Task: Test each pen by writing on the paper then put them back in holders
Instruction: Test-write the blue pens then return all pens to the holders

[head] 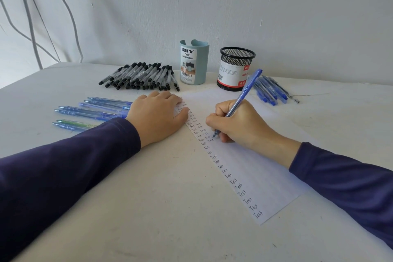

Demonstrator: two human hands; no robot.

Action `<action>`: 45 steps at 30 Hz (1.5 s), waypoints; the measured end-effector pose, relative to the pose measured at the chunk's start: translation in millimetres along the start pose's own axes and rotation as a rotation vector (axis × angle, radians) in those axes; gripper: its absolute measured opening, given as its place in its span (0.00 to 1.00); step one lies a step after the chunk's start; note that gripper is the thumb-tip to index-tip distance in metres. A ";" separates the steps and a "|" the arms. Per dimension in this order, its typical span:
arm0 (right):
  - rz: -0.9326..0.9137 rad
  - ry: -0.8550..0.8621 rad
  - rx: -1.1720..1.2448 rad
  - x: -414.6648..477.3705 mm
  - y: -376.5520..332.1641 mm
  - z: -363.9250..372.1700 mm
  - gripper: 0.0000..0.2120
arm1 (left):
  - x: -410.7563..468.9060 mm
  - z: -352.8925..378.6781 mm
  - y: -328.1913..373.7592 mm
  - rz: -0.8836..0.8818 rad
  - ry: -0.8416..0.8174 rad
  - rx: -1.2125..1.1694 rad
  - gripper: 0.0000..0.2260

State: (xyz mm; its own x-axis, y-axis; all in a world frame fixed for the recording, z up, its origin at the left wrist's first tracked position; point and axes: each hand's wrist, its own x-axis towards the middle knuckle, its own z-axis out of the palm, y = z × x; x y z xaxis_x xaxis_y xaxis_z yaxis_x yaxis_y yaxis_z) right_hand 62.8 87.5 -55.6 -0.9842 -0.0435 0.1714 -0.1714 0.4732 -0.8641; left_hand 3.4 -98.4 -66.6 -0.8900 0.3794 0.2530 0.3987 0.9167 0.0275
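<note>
While right hand (240,121) grips translucent blue pen (244,94) — tip on paper (257,172)

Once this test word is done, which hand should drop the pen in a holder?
Right. The right hand grips the pen, tip on the paper, and the mesh holder stands just beyond it. The left hand lies flat, steadying the paper.

Plastic, mesh, paper and cloth
Glossy translucent plastic pen (243,93); black metal-mesh cup (237,57); smooth matt holder (202,66); matt white paper (265,176); matt counter (148,208); cloth sleeves (63,176).
</note>
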 end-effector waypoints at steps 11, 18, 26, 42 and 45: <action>0.245 -0.074 0.386 14.4 -1.8 -37.1 0.18 | -0.4 -0.7 -0.4 0.010 -0.014 0.000 0.24; 0.288 -0.160 0.813 18.4 -7.6 -63.0 0.11 | -0.5 0.2 -0.2 0.010 -0.011 -0.002 0.24; 0.323 -0.142 0.940 17.8 -9.6 -64.3 0.09 | 0.2 -0.2 -1.1 0.018 -0.019 0.013 0.24; -0.020 0.625 0.099 83.4 47.8 -150.9 0.05 | 2.2 2.8 -2.5 0.025 -0.005 0.037 0.40; -0.073 0.629 -0.158 81.2 62.2 -139.3 0.06 | 1.8 2.5 -2.9 0.023 -0.003 0.030 0.43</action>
State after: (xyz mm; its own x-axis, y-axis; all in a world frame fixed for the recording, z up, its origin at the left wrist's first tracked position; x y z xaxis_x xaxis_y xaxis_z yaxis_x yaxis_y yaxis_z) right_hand -21.7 236.0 -29.5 -0.7487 0.4205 0.5124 -0.1808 0.6142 -0.7681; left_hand 0.1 -100.0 -68.7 -0.8814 0.4008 0.2499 0.4121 0.9111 -0.0075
